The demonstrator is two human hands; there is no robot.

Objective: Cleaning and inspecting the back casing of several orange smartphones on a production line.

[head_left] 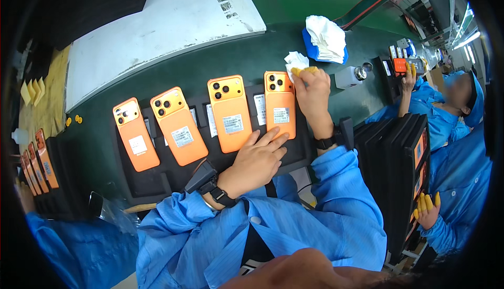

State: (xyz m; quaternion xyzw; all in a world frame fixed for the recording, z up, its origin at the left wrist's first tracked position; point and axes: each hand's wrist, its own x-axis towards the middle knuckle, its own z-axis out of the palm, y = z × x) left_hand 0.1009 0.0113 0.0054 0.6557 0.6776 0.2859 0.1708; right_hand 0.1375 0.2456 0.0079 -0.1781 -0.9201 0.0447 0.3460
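Four would be too exact, so several orange phones lie back up in a row on a black foam tray (142,186), with white labels on their backs. My left hand (254,160) rests with fingers spread over the lower end of the rightmost phone (280,100), its fingertips touching it. My right hand (314,95), yellow covers on its fingertips, pinches a crumpled white wipe (295,61) at that phone's upper right edge, beside the camera block. Just left of it lies another phone (229,111), close to my left hand.
White wipes (326,37) fill a blue holder (311,53) at the back, near a pump bottle (349,76). Black trays (388,158) are stacked at my right. A co-worker (446,108) there handles an orange item. Another person's blue sleeve (79,244) shows at lower left. A white board (173,32) lies behind.
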